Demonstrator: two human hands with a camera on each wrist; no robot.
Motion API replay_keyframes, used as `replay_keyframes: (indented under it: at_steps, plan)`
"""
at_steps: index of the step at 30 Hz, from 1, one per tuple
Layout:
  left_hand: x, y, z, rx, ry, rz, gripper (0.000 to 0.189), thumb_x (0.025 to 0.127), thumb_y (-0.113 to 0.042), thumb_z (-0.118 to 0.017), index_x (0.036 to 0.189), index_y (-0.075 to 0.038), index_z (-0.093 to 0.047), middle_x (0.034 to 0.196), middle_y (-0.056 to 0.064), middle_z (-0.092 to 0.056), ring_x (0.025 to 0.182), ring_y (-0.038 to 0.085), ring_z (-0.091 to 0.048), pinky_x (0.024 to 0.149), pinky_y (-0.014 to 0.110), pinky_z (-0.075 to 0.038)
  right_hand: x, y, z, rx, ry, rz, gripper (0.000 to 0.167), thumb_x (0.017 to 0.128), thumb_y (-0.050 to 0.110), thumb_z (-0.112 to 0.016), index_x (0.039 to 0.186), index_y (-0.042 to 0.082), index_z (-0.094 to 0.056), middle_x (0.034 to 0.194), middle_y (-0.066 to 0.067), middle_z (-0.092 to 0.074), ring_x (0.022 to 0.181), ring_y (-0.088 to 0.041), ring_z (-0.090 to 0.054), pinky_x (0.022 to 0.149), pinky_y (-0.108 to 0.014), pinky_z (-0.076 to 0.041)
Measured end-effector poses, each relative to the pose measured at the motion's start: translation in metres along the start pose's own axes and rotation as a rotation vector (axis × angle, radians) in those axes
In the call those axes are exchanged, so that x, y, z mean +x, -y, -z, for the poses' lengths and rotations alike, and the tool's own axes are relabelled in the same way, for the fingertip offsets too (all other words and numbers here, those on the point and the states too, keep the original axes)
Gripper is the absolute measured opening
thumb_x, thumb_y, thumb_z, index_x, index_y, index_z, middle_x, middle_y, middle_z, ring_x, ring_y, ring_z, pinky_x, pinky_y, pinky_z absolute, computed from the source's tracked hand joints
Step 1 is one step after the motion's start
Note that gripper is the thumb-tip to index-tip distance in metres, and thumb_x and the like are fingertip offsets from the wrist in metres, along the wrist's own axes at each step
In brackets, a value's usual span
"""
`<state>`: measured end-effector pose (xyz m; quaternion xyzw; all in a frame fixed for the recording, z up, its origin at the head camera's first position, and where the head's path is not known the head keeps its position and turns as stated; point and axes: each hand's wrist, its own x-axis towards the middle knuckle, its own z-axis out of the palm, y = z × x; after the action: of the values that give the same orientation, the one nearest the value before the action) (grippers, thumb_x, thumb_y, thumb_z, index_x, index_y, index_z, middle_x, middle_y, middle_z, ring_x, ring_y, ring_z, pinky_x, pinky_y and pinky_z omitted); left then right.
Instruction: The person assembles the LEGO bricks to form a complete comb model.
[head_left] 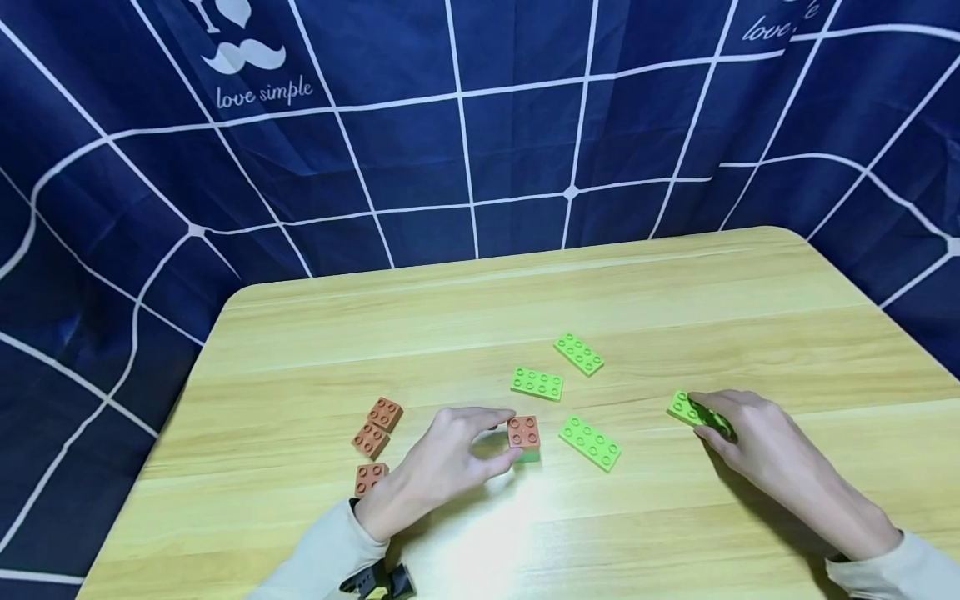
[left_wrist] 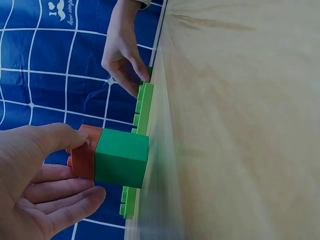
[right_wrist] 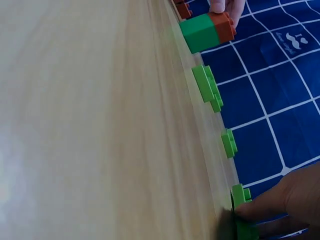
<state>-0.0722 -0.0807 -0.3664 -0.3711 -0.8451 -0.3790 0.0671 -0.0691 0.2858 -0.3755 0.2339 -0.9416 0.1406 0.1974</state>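
Near the middle of the table my left hand (head_left: 450,458) pinches a reddish-brown square brick (head_left: 523,432) between thumb and forefinger. That brick sits on top of a darker green block (left_wrist: 121,157), and the two form a small stack. In the left wrist view the other fingers are spread below the stack. Off to the right, my right hand (head_left: 753,437) grips one end of a flat light green brick (head_left: 681,406), thumb on the near side and fingers on the far side. The far end of this brick is covered by the hand.
Between the hands lie flat light green bricks: one nearest (head_left: 590,442), one behind it (head_left: 537,383) and one farthest back (head_left: 578,354). Left of my left hand are reddish-brown bricks (head_left: 385,413), one partly behind the wrist. A dark blue curtain (head_left: 517,150) borders the wooden table (head_left: 337,333).
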Motion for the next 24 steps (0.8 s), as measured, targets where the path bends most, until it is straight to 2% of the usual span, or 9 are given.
replay_keyframes:
  at_steps: [12,17,21,24]
  plan:
    - [0.000,0.000,0.000,0.007,0.001,0.023,0.038,0.084,-0.019,-0.076,0.111,0.006,-0.067,0.108,0.017,-0.070,0.101,0.025,-0.068,0.090,0.022,-0.053,0.010,0.015,0.002,0.045,-0.017,0.031,0.050,0.061,-0.008,-0.080,0.108,-0.007,-0.066,0.100,-0.023,-0.067,0.090,-0.041,-0.063,0.074,-0.056,-0.053]
    - [-0.001,0.000,-0.001,0.008,-0.004,0.037,0.038,0.084,-0.017,-0.076,0.112,0.006,-0.067,0.108,0.018,-0.070,0.100,0.025,-0.068,0.090,0.022,-0.053,0.020,0.026,0.003,0.064,-0.030,0.089,0.049,0.062,-0.006,-0.079,0.110,-0.007,-0.066,0.102,-0.023,-0.067,0.092,-0.040,-0.063,0.076,-0.055,-0.054]
    - [-0.001,0.000,-0.001,-0.002,-0.011,0.042,0.037,0.083,-0.017,-0.076,0.111,0.007,-0.067,0.108,0.018,-0.070,0.099,0.025,-0.069,0.089,0.022,-0.053,0.029,0.036,0.003,0.091,-0.049,0.149,0.044,0.069,-0.001,-0.075,0.112,-0.006,-0.066,0.103,-0.021,-0.067,0.092,-0.037,-0.064,0.077,-0.053,-0.056]
    - [-0.001,0.000,-0.002,-0.006,-0.014,0.038,0.037,0.083,-0.017,-0.076,0.111,0.006,-0.067,0.108,0.018,-0.070,0.099,0.026,-0.069,0.089,0.022,-0.053,0.035,0.045,0.003,0.114,-0.057,0.184,0.037,0.079,0.008,-0.071,0.113,-0.006,-0.065,0.104,-0.019,-0.067,0.092,-0.035,-0.064,0.077,-0.050,-0.057]
